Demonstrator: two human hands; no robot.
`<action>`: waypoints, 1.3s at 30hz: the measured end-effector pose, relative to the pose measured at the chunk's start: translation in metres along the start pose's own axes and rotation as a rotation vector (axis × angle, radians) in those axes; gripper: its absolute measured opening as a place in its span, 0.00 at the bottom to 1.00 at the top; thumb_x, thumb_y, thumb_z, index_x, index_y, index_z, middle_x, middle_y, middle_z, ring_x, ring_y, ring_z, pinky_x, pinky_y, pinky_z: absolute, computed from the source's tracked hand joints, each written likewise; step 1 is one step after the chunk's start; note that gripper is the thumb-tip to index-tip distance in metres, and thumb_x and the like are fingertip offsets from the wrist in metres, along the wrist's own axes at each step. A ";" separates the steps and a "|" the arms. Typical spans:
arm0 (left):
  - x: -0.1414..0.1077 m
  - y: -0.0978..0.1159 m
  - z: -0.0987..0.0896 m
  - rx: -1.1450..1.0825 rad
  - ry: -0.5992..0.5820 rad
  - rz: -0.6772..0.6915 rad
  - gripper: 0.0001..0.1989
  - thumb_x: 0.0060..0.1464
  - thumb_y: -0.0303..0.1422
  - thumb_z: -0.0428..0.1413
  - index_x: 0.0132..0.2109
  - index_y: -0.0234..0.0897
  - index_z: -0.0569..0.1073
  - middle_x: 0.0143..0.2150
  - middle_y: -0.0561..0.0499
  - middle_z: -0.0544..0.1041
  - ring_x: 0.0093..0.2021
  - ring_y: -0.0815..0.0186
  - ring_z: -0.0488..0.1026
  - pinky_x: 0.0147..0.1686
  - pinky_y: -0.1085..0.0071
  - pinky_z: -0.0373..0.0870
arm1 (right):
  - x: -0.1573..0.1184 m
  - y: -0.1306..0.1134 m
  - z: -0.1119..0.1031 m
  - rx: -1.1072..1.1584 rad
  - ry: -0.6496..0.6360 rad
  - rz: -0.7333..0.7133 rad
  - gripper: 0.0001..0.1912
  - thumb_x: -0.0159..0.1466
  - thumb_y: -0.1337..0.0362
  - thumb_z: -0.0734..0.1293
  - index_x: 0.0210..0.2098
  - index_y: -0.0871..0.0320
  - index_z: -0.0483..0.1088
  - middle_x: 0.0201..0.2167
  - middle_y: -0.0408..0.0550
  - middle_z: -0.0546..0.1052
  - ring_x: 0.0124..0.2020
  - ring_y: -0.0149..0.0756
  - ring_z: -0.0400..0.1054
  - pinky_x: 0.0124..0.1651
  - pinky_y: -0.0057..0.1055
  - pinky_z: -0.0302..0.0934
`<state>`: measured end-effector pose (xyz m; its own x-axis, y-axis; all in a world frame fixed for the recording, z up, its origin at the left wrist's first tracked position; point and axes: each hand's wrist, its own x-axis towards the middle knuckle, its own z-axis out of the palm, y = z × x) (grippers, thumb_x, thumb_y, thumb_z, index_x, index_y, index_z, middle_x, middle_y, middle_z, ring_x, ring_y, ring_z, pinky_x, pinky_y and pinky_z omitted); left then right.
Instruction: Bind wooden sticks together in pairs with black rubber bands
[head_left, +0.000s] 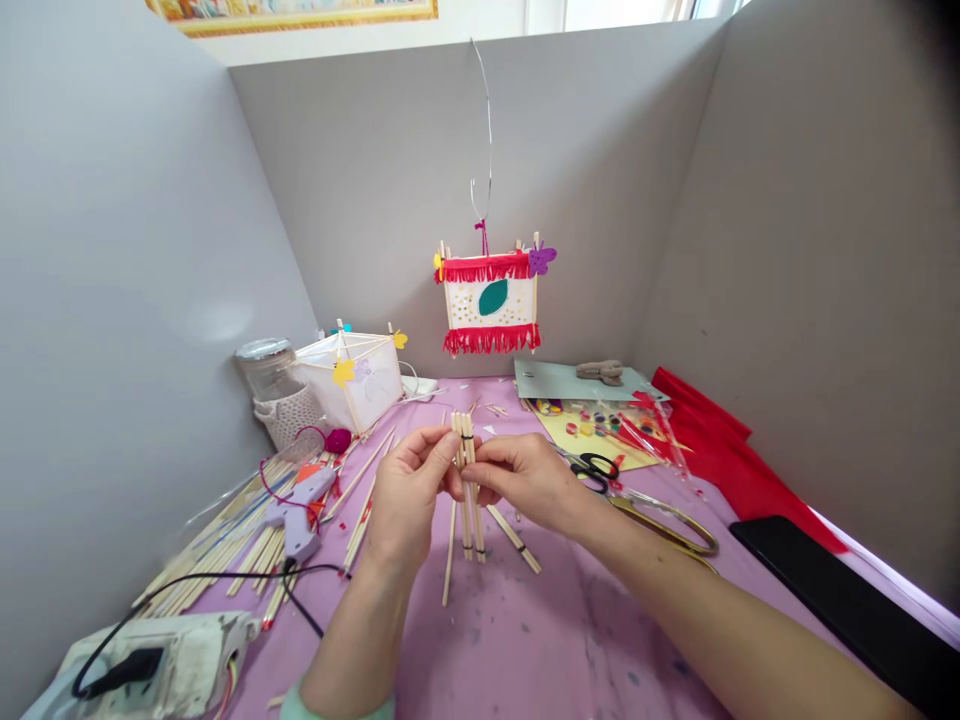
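Upright in front of me, a small group of pale wooden sticks [468, 515] has dark bands near its top and bottom. My left hand [412, 485] pinches it near the top from the left, thumb in front. My right hand [525, 478] closes on the same sticks from the right, slightly lower. Behind and below, more sticks lie on the purple cloth, among them a banded pair [514, 540] and a single stick [449, 560].
A fringed lantern [493, 303] hangs from a wire at the back. A white lantern [360, 385], a jar [270, 380] and a glue gun [301, 505] stand or lie left. Scissors [596, 470], red cloth [701, 440] and a black phone-like slab [840, 600] lie right.
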<state>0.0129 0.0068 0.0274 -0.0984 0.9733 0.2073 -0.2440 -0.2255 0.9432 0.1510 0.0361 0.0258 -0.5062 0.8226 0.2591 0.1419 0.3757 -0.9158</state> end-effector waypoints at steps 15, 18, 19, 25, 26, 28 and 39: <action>0.001 0.001 -0.001 0.037 -0.017 0.038 0.09 0.52 0.35 0.56 0.36 0.34 0.67 0.18 0.54 0.72 0.23 0.71 0.70 0.26 0.75 0.67 | -0.002 0.014 0.008 -0.006 -0.061 0.029 0.08 0.57 0.70 0.62 0.27 0.58 0.74 0.21 0.41 0.71 0.24 0.28 0.67 0.29 0.22 0.61; 0.000 0.000 -0.001 0.032 -0.045 0.048 0.09 0.53 0.36 0.55 0.35 0.34 0.66 0.28 0.51 0.77 0.19 0.76 0.66 0.22 0.78 0.65 | -0.002 0.015 0.007 0.025 -0.060 0.023 0.08 0.57 0.69 0.63 0.27 0.58 0.74 0.22 0.41 0.71 0.24 0.28 0.66 0.29 0.23 0.61; 0.000 0.000 -0.001 0.031 -0.058 0.049 0.09 0.52 0.36 0.55 0.35 0.34 0.66 0.31 0.49 0.77 0.17 0.78 0.64 0.21 0.78 0.64 | -0.002 0.015 0.007 0.042 -0.070 0.024 0.07 0.57 0.68 0.63 0.28 0.58 0.74 0.23 0.41 0.71 0.24 0.28 0.66 0.29 0.23 0.61; -0.003 -0.001 0.002 0.049 -0.136 0.023 0.10 0.53 0.37 0.55 0.36 0.35 0.66 0.31 0.50 0.77 0.17 0.77 0.63 0.19 0.77 0.64 | -0.006 0.018 0.004 -0.012 -0.149 0.013 0.07 0.58 0.64 0.64 0.29 0.58 0.73 0.20 0.39 0.67 0.22 0.26 0.61 0.26 0.22 0.56; -0.002 0.000 0.002 0.055 -0.136 0.019 0.10 0.53 0.37 0.55 0.36 0.35 0.66 0.30 0.51 0.77 0.17 0.77 0.62 0.19 0.78 0.64 | -0.007 0.018 0.005 -0.042 -0.138 0.012 0.07 0.58 0.65 0.64 0.28 0.58 0.73 0.20 0.39 0.67 0.22 0.26 0.61 0.26 0.22 0.56; -0.002 0.000 0.002 0.059 -0.127 0.010 0.10 0.52 0.37 0.56 0.36 0.35 0.66 0.29 0.51 0.77 0.17 0.77 0.63 0.19 0.78 0.64 | -0.008 0.017 0.006 -0.086 -0.106 0.008 0.07 0.58 0.65 0.63 0.28 0.59 0.73 0.21 0.39 0.67 0.22 0.26 0.61 0.26 0.22 0.55; -0.012 -0.002 -0.018 0.238 0.098 -0.090 0.10 0.48 0.37 0.56 0.36 0.34 0.71 0.30 0.52 0.74 0.20 0.73 0.66 0.19 0.75 0.65 | -0.005 0.023 0.005 -0.253 -0.054 0.035 0.12 0.59 0.62 0.64 0.22 0.60 0.69 0.19 0.42 0.72 0.21 0.27 0.65 0.22 0.22 0.53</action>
<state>-0.0029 -0.0057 0.0183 -0.1818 0.9778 0.1044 -0.0240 -0.1105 0.9936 0.1525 0.0386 0.0017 -0.5407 0.8157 0.2055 0.3651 0.4477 -0.8163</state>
